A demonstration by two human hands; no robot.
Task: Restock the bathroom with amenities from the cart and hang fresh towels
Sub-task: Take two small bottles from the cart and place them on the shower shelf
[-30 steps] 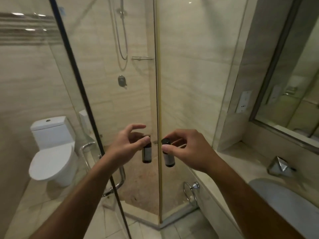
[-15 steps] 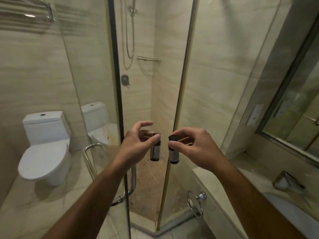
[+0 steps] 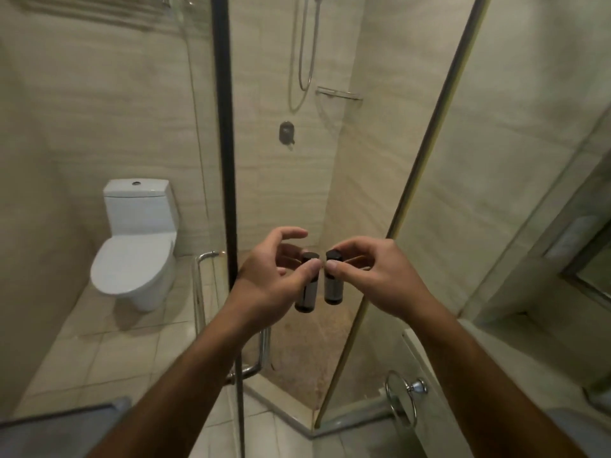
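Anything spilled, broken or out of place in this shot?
Nothing stands out. The left hand and right hand each pinch a small dark bottle, upright and capped. The toilet lid is down, and the towel ring hangs empty.

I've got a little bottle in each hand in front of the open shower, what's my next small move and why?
Probably reach both bottles forward and up toward the corner shelf inside the shower. The left hand pinches one dark bottle and the right hand pinches the other, both upright, and the way between the glass door edge and the fixed panel looks unobstructed.
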